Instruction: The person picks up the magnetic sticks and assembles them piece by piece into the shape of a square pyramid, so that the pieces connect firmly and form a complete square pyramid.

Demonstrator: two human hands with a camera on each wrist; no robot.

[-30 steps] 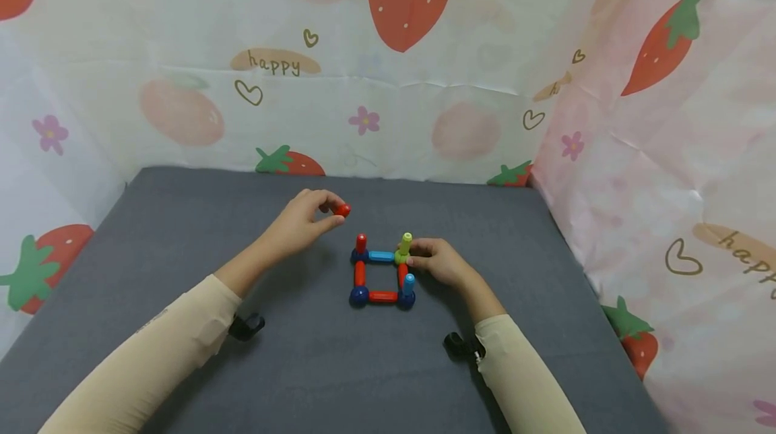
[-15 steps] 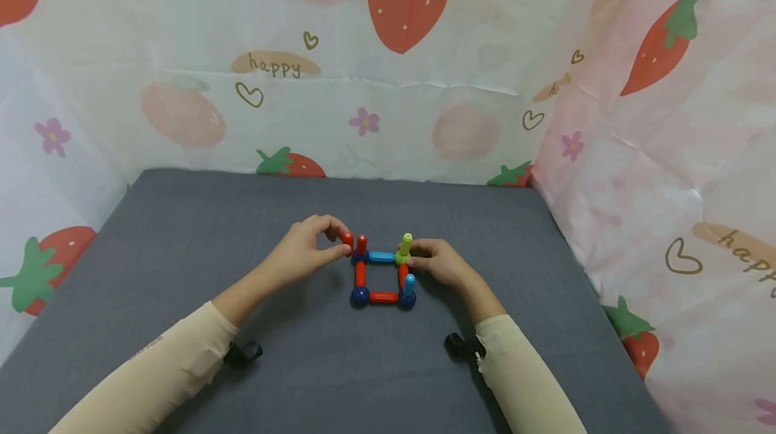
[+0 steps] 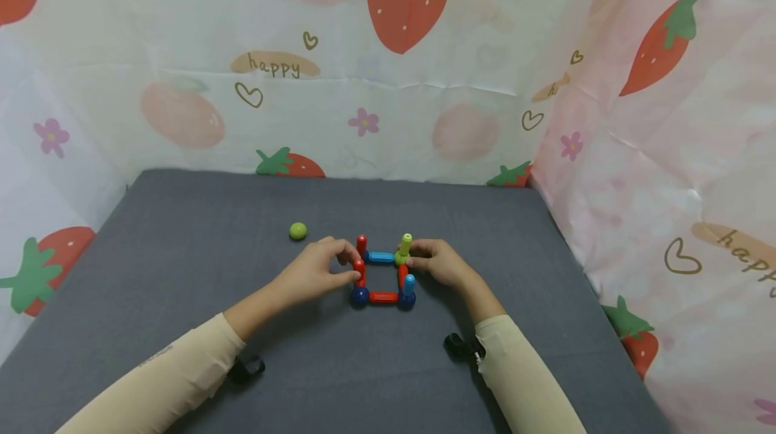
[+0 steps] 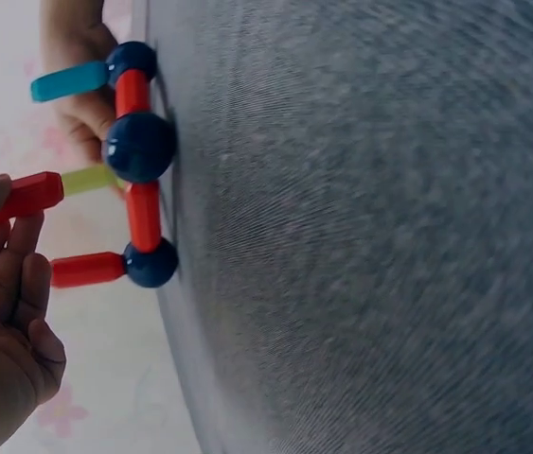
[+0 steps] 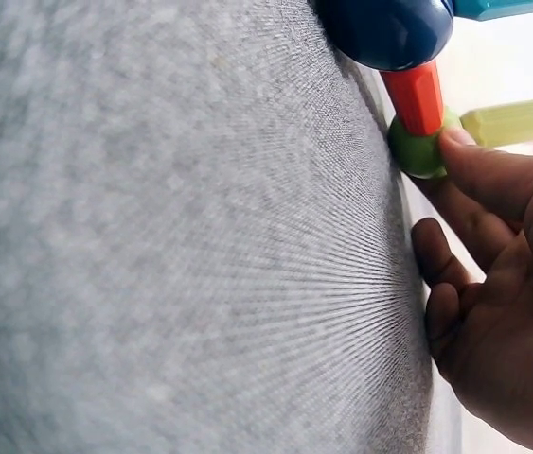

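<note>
My left hand [image 3: 312, 273] pinches a red magnetic rod [image 4: 31, 197] between thumb and fingers. That rod stands upright just above the near-left dark blue ball [image 3: 360, 296], with a small gap in the left wrist view. The ball is one corner of a square frame of rods and balls lying on the cloth. My right hand [image 3: 442, 262] pinches the green ball [image 5: 419, 151] at the far-right corner. From that ball rises a yellow-green rod [image 3: 405, 245]. A light blue rod [image 3: 409, 284] stands at the near-right corner, and another red rod [image 3: 362, 243] at the far left.
A loose green ball [image 3: 298, 231] lies on the grey cloth [image 3: 339, 366] behind my left hand. Strawberry-printed sheets [image 3: 400, 117] hang at the back and sides of the table.
My left hand has brought its red rod nearer and rightward, past the far-left corner, and turned it upright. The loose green ball has come into view. My right hand stays put.
</note>
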